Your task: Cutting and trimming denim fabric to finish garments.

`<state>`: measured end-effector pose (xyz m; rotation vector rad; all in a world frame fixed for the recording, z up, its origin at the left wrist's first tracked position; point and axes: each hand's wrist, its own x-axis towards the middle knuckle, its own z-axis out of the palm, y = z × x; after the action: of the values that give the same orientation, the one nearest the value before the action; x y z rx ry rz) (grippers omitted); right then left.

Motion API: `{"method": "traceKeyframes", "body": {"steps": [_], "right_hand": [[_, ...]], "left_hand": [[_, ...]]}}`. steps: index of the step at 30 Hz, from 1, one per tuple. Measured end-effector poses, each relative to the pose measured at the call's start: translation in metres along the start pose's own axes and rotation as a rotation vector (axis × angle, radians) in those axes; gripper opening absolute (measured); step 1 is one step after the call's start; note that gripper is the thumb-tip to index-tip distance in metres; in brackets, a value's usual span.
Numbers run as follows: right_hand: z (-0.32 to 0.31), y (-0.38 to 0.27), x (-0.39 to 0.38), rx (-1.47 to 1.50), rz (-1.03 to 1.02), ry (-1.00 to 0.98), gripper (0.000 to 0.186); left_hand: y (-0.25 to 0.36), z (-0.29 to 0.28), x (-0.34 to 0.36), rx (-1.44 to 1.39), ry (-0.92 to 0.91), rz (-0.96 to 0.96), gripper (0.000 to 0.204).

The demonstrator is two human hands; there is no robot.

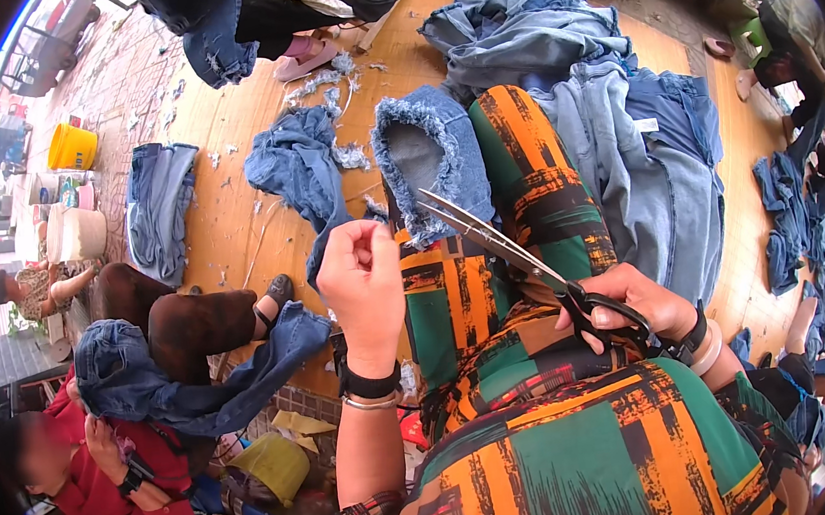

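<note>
A denim piece point(451, 143) with a thickly frayed, looped opening lies over my legs in green, orange and black patterned cloth. My right hand point(629, 305) grips black-handled scissors point(491, 239), whose long blades are slightly parted and lie over the lower part of the frayed opening. My left hand point(360, 283) is raised just left of the blades, below the denim, with fingers curled and pinched; anything between them is too small or hidden to make out. Crumpled darker denim point(292, 160) lies behind it on the yellow board, among pale scraps.
Jeans are heaped at the back point(519, 25) and spread at my right point(647, 193); a folded stack point(156, 209) lies left. A yellow bucket point(69, 146) stands farther left. A co-worker in red point(146, 497) sits at lower left with denim; other people are at the top and right.
</note>
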<state>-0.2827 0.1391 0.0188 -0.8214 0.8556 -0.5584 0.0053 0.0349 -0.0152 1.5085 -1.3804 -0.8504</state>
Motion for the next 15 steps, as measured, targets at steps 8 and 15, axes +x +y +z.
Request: {"method": "traceKeyframes", "body": {"steps": [8,15], "right_hand": [[0.001,-0.001,0.0,0.001,0.007,-0.001,0.04],[0.0,-0.001,0.0,0.009,0.023,0.007,0.042]], "left_hand": [[0.006,0.016,0.003,0.417,-0.047,0.338,0.01],[-0.003,0.01,0.003,0.517,-0.009,0.421,0.011]]}}
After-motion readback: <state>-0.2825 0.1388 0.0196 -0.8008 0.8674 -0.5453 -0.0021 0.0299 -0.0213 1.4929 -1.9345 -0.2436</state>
